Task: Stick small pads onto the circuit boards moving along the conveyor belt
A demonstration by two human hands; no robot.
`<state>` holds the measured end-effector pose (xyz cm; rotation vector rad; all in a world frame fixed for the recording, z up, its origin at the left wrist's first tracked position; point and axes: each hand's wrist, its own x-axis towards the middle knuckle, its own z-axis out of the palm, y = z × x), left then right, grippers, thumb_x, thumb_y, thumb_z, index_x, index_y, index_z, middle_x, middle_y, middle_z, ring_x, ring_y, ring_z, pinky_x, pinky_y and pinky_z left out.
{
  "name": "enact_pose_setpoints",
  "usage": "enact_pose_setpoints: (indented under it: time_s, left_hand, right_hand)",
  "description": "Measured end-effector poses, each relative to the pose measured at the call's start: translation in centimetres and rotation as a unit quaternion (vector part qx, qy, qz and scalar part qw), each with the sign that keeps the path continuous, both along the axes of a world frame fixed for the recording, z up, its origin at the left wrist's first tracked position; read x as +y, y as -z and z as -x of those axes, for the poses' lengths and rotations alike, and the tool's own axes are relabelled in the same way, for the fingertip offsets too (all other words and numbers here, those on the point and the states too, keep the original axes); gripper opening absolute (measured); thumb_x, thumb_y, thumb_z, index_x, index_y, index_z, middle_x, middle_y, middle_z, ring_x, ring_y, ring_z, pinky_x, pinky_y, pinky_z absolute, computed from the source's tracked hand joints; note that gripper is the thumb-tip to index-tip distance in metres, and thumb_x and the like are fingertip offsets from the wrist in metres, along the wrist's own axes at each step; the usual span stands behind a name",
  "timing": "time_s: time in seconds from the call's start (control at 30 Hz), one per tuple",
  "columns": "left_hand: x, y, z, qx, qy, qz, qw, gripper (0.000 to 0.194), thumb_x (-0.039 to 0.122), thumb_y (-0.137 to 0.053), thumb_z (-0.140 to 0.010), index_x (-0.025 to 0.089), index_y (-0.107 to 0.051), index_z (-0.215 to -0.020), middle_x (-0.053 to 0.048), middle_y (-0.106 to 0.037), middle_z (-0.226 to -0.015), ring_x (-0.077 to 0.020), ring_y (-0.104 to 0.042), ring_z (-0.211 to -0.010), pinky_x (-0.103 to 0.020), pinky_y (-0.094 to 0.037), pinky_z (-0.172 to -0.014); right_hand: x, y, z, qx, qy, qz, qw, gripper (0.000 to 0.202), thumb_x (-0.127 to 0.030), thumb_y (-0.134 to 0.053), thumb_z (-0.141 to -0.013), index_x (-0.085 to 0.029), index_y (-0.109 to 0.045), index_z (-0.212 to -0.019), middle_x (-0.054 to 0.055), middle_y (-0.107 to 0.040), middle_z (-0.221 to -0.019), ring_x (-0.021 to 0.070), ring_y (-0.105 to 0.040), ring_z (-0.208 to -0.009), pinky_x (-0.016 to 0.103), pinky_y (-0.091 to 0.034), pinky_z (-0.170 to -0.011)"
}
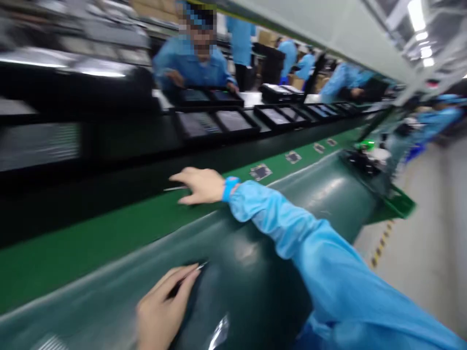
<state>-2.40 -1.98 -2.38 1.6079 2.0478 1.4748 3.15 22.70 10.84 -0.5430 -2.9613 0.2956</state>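
My right hand [199,185], in a blue sleeve with a blue wristband [230,188], reaches over the green conveyor belt [120,221]. Its fingers are spread, with a thin pale strip [174,188] just beneath them; whether they touch it I cannot tell. Nearer to me, my left hand [164,304] is closed in a pinch around a slim dark tool with a shiny tip [202,265], perhaps tweezers. Past my right wrist, small circuit boards [260,171] lie spaced along the belt. Below my left hand is a crumpled shiny clear piece [220,332] on the green mat [251,287].
Black trays [217,121] with flat parts line the far side of the belt. A person in blue [197,73] sits opposite, handling a tray. A green bin [401,201] juts out at the right, beside the aisle floor [419,194]. A pale overhead beam [328,34] crosses above.
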Motion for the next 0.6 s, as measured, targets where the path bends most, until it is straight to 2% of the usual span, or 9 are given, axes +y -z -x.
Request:
enact_pose_setpoints:
  time_s: [0.07,0.13,0.23,0.3,0.37,0.43,0.47,0.53,0.6]
  left_hand:
    - [-0.1,-0.9,-0.7,-0.01,-0.003,0.01,1.0,0.023,0.039,-0.068,-0.09,0.022,-0.08,-0.08,-0.002,-0.08,-0.082,-0.019,-0.076,-0.07,-0.027,-0.061,-0.07]
    - [-0.2,-1.5,-1.0,-0.025,-0.01,0.011,1.0,0.019,0.033,-0.069,-0.09,0.021,-0.079,-0.08,-0.003,-0.08,-0.08,-0.0174,-0.075,-0.068,-0.026,-0.061,-0.069]
    - [-0.6,-1.6,-1.1,-0.046,-0.025,0.011,0.999,0.014,0.028,-0.07,-0.089,0.02,-0.079,-0.081,-0.004,-0.079,-0.079,-0.0165,-0.073,-0.067,-0.025,-0.06,-0.066]
    - [-0.7,-1.5,-1.2,-0.053,-0.032,0.008,0.998,0.013,0.027,-0.071,-0.09,0.02,-0.079,-0.083,-0.004,-0.079,-0.079,-0.0164,-0.073,-0.067,-0.025,-0.059,-0.065]
    - [-0.4,-1.4,-1.3,-0.054,-0.038,0.008,0.998,0.012,0.026,-0.071,-0.09,0.02,-0.079,-0.083,-0.004,-0.079,-0.079,-0.0162,-0.072,-0.068,-0.025,-0.057,-0.064]
    - [0.4,-1.4,-1.4,-0.054,-0.038,0.012,0.998,0.011,0.025,-0.071,-0.09,0.02,-0.079,-0.084,-0.004,-0.078,-0.079,-0.0161,-0.072,-0.068,-0.025,-0.056,-0.064]
    - [0.9,-1.4,-1.4,-0.054,-0.034,0.014,0.998,0.011,0.024,-0.071,-0.09,0.02,-0.079,-0.084,-0.004,-0.078,-0.079,-0.0162,-0.072,-0.069,-0.025,-0.056,-0.065]
    - [2.2,-1.5,-1.5,-0.054,-0.022,0.019,0.998,0.01,0.023,-0.07,-0.09,0.02,-0.079,-0.085,-0.004,-0.078,-0.08,-0.0167,-0.072,-0.071,-0.026,-0.056,-0.067]
    - [3.3,-1.6,-1.6,-0.058,-0.015,0.018,0.998,0.01,0.022,-0.07,-0.09,0.02,-0.079,-0.085,-0.004,-0.078,-0.081,-0.0169,-0.072,-0.071,-0.027,-0.055,-0.068]
  right_hand:
    - [1.2,1.3,0.5,0.015,-0.027,0.016,0.999,0.054,-0.03,-0.077,-0.088,-0.012,-0.06,-0.135,0.01,-0.067,-0.13,0.0228,-0.069,-0.105,0.029,-0.054,-0.089]
    - [1.2,2.8,2.4,0.042,-0.052,0.039,0.997,0.051,-0.03,-0.081,-0.084,-0.016,-0.065,-0.13,0.011,-0.067,-0.13,0.0272,-0.069,-0.107,0.035,-0.054,-0.092]
    - [-0.3,4.4,4.9,0.086,-0.094,0.103,0.987,0.06,-0.033,-0.089,-0.074,-0.021,-0.067,-0.128,0.01,-0.065,-0.135,0.0308,-0.065,-0.118,0.041,-0.052,-0.098]
    - [-1.0,5.4,4.9,0.144,-0.086,0.166,0.972,0.044,-0.033,-0.086,-0.078,-0.019,-0.071,-0.117,0.009,-0.068,-0.128,0.0289,-0.065,-0.116,0.039,-0.051,-0.098]
    - [-0.8,6.4,3.2,0.22,-0.027,0.266,0.938,0.022,-0.037,-0.068,-0.093,-0.017,-0.074,-0.097,0.007,-0.073,-0.106,0.023,-0.069,-0.101,0.034,-0.054,-0.089]
    - [0.0,7.2,0.1,0.267,0.038,0.395,0.878,0.044,-0.047,-0.046,-0.103,-0.016,-0.072,-0.085,0.005,-0.069,-0.079,0.0172,-0.068,-0.074,0.029,-0.055,-0.069]
    - [0.3,7.6,-1.7,0.286,0.054,0.438,0.85,0.051,-0.054,-0.043,-0.102,-0.015,-0.072,-0.083,0.003,-0.066,-0.071,0.0153,-0.064,-0.066,0.026,-0.053,-0.062]
    - [0.7,8.0,-5.3,0.289,0.083,0.481,0.823,0.059,-0.065,-0.046,-0.098,-0.015,-0.072,-0.079,0.0,-0.055,-0.055,0.0114,-0.053,-0.049,0.023,-0.044,-0.048]
    - [0.2,8.1,-8.0,0.276,0.11,0.548,0.782,0.06,-0.07,-0.051,-0.093,-0.015,-0.071,-0.083,-0.001,-0.054,-0.051,0.0104,-0.049,-0.041,0.023,-0.04,-0.04]
